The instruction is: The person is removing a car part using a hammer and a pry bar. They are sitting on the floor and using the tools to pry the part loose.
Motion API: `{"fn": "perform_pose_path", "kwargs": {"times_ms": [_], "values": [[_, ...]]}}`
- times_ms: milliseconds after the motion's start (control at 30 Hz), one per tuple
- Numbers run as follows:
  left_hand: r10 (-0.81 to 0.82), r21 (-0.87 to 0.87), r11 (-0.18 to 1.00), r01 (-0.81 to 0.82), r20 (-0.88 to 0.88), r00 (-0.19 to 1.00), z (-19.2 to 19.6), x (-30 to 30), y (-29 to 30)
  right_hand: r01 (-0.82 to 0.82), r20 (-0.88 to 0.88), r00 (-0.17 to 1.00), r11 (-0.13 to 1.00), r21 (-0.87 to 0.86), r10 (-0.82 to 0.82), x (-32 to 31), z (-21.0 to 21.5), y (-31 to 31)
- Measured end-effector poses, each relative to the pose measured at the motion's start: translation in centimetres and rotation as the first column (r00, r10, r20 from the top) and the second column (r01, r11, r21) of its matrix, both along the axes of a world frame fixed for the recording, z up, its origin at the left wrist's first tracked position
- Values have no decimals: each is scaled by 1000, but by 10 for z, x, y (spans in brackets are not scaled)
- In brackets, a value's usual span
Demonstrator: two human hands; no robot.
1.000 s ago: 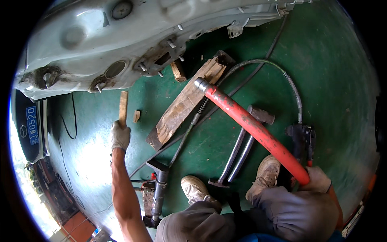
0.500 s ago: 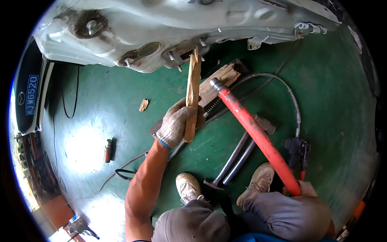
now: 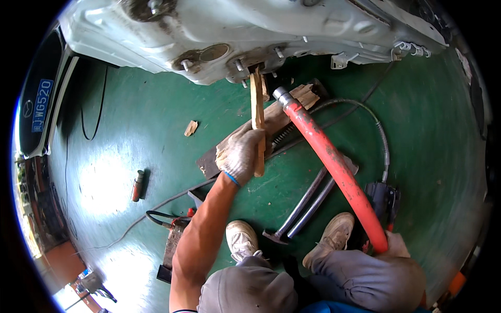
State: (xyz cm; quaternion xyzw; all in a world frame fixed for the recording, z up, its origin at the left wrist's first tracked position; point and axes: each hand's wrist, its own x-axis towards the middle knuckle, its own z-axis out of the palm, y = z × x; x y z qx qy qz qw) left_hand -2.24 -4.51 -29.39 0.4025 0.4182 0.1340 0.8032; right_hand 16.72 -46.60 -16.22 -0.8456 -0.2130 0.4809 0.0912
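Observation:
In a white knit glove, my left hand is closed round a split wooden stick. The stick points away from me, its far tip at a dark opening between bolts on the white car body panel. How far the tip reaches in is hard to see. My right hand, also gloved and partly hidden behind my knee, is closed on the near end of a red metal tube with a bare steel tip. Beneath the stick, a wooden board with a splintered end lies on the floor.
Two hammers lie between my shoes. A hose curves to a black tool on the right. A small red cylinder and a wood chip lie on the green floor. Beside my left forearm is a metal tool.
My left hand has shifted slightly right, and the stick's tip has come to the panel's opening. The view has shifted, showing more of the metal tool by my forearm. My right hand keeps its hold.

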Motion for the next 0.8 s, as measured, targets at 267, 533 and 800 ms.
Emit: {"fn": "perform_pose_path", "kwargs": {"times_ms": [267,533,800], "values": [[55,434,898,66,-261,964,20,25,-18,-5,59,998,997,-73,10,-1,-4,2],[94,7,995,-96,122,988,19,30,-9,-155,108,980,983,-101,166,5,0,17],[98,-64,994,-83,273,957,-6,36,0,-95,-190,975,989,110,114,8,-14,47]]}}
